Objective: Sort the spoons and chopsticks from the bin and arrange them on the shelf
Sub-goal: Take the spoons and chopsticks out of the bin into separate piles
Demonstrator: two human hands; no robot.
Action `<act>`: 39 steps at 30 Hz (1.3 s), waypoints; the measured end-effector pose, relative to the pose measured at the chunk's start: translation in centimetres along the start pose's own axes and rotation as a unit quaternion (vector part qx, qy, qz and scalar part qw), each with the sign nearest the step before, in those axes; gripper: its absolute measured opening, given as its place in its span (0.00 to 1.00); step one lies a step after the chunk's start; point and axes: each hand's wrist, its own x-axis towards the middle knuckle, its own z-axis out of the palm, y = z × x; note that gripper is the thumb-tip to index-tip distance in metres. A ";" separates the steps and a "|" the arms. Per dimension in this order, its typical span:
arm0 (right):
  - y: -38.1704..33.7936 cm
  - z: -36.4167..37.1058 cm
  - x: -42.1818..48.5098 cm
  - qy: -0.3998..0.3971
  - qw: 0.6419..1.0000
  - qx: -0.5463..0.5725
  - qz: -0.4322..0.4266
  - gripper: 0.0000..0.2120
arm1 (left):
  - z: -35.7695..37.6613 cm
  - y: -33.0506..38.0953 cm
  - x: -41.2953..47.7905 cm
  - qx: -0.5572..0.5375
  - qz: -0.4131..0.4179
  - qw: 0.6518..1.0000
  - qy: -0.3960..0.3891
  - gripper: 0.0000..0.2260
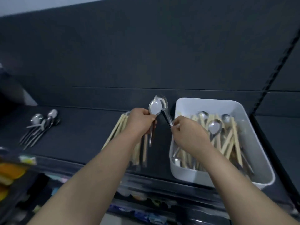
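A white bin (258,161) stands on the dark shelf (78,133) at the right, holding several pale chopsticks (230,140) and metal spoons (214,127). My left hand (140,122) grips a metal spoon (155,108) by its handle, bowl up, just left of the bin. My right hand (186,132) pinches the handle of a second spoon (164,103) whose bowl lies behind the first. A pile of chopsticks (120,127) rests on the shelf beneath my left hand. At the left of the shelf lies a group of spoons (42,125).
The shelf's dark back wall (146,54) rises right behind the spoons. An upright post (276,73) runs at the right past the bin. Blurred coloured goods (11,172) sit on the lower level at the left and below the shelf edge.
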 end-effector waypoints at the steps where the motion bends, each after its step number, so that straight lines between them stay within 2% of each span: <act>1: -1.7 1.2 0.1 -0.011 1.000 0.002 -0.014 0.08 | -2.2 -1.1 0.2 -0.013 -0.021 1.000 0.012 0.06; 4: -7.6 5.4 0.2 -0.059 0.997 0.007 -0.049 0.09 | -9.8 -5.1 0.5 -0.035 -0.078 0.995 0.047 0.06; 7: -14.7 10.4 0.3 -0.105 0.992 0.022 -0.072 0.09 | -18.3 -9.5 0.4 -0.040 -0.119 0.989 0.075 0.02; 12: -26.8 18.9 0.5 -0.155 0.982 0.027 -0.108 0.08 | -31.6 -16.0 1.3 -0.001 -0.139 0.982 0.127 0.04; 16: -32.7 23.4 1.3 -0.173 0.980 0.025 -0.098 0.10 | -38.6 -19.8 3.2 0.020 -0.145 0.974 0.170 0.06; 24: -38.2 28.8 6.5 -0.157 0.987 -0.022 -0.040 0.10 | -43.5 -23.5 8.8 0.030 -0.146 0.974 0.170 0.07; 30: -40.7 32.7 11.4 -0.158 0.987 -0.025 -0.003 0.10 | -45.5 -23.5 15.0 0.097 -0.134 0.975 0.151 0.08; 32: -41.4 33.6 12.5 -0.173 0.984 -0.032 -0.010 0.11 | -46.1 -23.5 16.8 0.149 -0.131 0.970 0.140 0.09; 36: -42.7 34.4 14.3 -0.241 0.962 -0.110 -0.062 0.20 | -46.6 -23.8 19.4 0.234 -0.111 0.958 0.120 0.11; 38: -43.0 34.4 15.0 -0.226 0.959 -0.150 -0.084 0.20 | -46.7 -23.8 20.2 0.266 -0.111 0.952 0.106 0.06; 39: -43.1 34.4 15.2 -0.201 0.964 -0.151 -0.091 0.19 | -46.8 -23.9 20.5 0.297 -0.108 0.943 0.107 0.08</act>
